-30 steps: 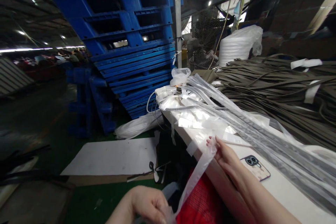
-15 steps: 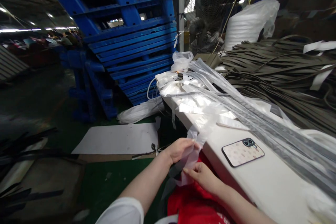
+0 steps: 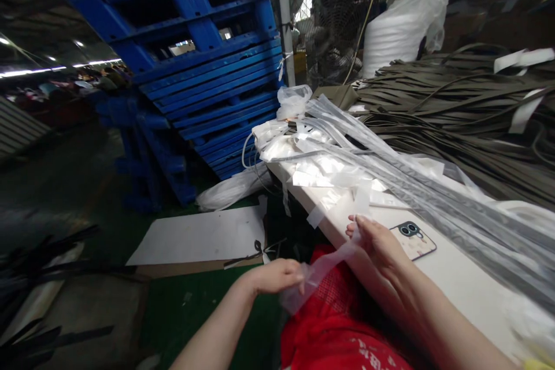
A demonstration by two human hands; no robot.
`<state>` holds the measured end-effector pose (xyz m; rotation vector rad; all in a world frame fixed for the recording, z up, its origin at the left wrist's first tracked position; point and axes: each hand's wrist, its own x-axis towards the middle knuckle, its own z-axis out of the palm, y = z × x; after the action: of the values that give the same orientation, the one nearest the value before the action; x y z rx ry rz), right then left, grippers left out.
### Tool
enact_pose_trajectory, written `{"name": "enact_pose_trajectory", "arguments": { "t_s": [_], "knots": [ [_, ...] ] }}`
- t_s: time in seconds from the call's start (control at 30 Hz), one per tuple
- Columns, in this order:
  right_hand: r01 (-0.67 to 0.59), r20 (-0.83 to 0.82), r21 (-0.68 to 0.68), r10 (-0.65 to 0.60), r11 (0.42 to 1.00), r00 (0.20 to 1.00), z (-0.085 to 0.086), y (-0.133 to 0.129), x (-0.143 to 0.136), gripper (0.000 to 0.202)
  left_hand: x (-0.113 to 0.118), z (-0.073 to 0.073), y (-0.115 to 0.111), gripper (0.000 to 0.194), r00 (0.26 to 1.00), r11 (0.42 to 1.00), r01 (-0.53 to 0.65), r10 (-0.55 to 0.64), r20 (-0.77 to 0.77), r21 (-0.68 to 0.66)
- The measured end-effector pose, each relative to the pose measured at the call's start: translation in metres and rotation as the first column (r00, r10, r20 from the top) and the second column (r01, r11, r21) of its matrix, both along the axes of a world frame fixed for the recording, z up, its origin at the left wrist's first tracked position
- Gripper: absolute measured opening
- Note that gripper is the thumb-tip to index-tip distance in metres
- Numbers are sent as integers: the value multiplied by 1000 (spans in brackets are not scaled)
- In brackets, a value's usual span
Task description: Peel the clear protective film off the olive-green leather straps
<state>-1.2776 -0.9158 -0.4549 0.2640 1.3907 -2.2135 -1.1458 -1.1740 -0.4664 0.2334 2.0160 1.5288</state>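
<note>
Item: one translucent whitish strip (image 3: pixel 329 264), thin, creased, slanting above red cloth (image 3: pixel 333 338), pinched in left hand (image 3: pixel 280 276) and right hand (image 3: pixel 376 238) alike. Item, over there, farther back: one clear plastic bag (image 3: pixel 437 7), white ribbed stack (image 3: pixel 384 43) within.

Two hands, the left hand (image 3: pixel 277 276) and right hand (image 3: pixel 376 243), low centre; one translucent strip (image 3: pixel 326 266) between them. One phone (image 3: pixel 416 241) and one worktop (image 3: pixel 459 289), lower right. One white sheet (image 3: pixel 197 237), lower left. One pole (image 3: pixel 284 17), top centre. One plastic-wrapped white bundle (image 3: pixel 390 34), upper right. Dark straps (image 3: pixel 437 98), right: too many to count.
</note>
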Motion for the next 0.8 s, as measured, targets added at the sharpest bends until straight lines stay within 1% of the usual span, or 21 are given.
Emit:
{"name": "enact_pose_trajectory", "arguments": {
  "t_s": [0.03, 0.07, 0.1, 0.17, 0.2, 0.23, 0.27, 0.3, 0.33, 0.37, 0.4, 0.43, 0.5, 0.53, 0.57, 0.6, 0.67, 0.73, 0.8],
  "knots": [
    [-50, -13, 4, 50, 999, 999, -3, -3, 11, 33, -7, -1, 5, 52, 995, 993, -93, 95, -30, 73],
    [-111, -28, 10, 111, 994, 993, -6, -6, 23, 36, -15, 0, 12, 51, 986, 970, -164, 168, -6, 181],
    [-180, -47, 22, 181, 983, 982, -8, -9, 36, 38, -24, 0, 21, 49, 975, 927, -223, 213, 65, 302],
    [-316, -91, 72, 321, 946, 942, -14, -15, 60, 39, -44, 3, 41, 47, 936, 787, -349, 262, 235, 509],
    [-372, -112, 108, 384, 922, 917, -17, -16, 70, 39, -54, 6, 51, 45, 913, 714, -405, 281, 296, 572],
    [-418, -130, 145, 436, 897, 890, -19, -17, 78, 39, -63, 8, 60, 45, 891, 654, -452, 311, 330, 607],
    [-452, -142, 180, 478, 874, 867, -22, -15, 85, 39, -70, 12, 68, 45, 876, 615, -483, 349, 334, 623],
    [-477, -147, 206, 509, 854, 848, -24, -13, 88, 38, -75, 16, 74, 45, 869, 602, -491, 388, 307, 630],
    [-494, -153, 225, 531, 840, 833, -25, -8, 89, 35, -78, 20, 78, 46, 873, 617, -477, 416, 255, 626],
    [-494, -164, 236, 535, 837, 829, -24, -3, 88, 29, -79, 25, 79, 48, 885, 658, -446, 426, 188, 606],
    [-467, -180, 240, 511, 851, 840, -22, 4, 84, 25, -78, 30, 80, 49, 900, 711, -406, 421, 116, 573],
    [-409, -198, 236, 455, 882, 868, -18, 11, 79, 28, -75, 35, 79, 51, 918, 768, -358, 395, 48, 531],
    [-242, -214, 225, 290, 944, 933, -5, 24, 68, 38, -68, 41, 76, 53, 948, 863, -256, 312, -61, 435],
    [-157, -218, 230, 208, 960, 954, 3, 29, 62, 39, -65, 43, 74, 54, 957, 897, -211, 270, -104, 389],
    [-94, -227, 251, 153, 964, 962, 11, 32, 58, 39, -62, 44, 74, 56, 962, 922, -169, 231, -145, 348],
    [-64, -249, 285, 138, 956, 959, 19, 34, 54, 39, -59, 45, 73, 58, 964, 943, -128, 191, -187, 306],
    [-62, -310, 390, 194, 919, 931, 30, 33, 52, 37, -56, 45, 73, 61, 956, 973, -49, 112, -272, 227],
    [-78, -354, 493, 282, 866, 892, 34, 32, 52, 35, -55, 47, 73, 62, 939, 989, 33, 19, -344, 146],
    [-63, -392, 559, 330, 827, 859, 30, 33, 54, 35, -54, 54, 70, 60, 918, 992, 113, -82, -389, 57]
  ]
}}
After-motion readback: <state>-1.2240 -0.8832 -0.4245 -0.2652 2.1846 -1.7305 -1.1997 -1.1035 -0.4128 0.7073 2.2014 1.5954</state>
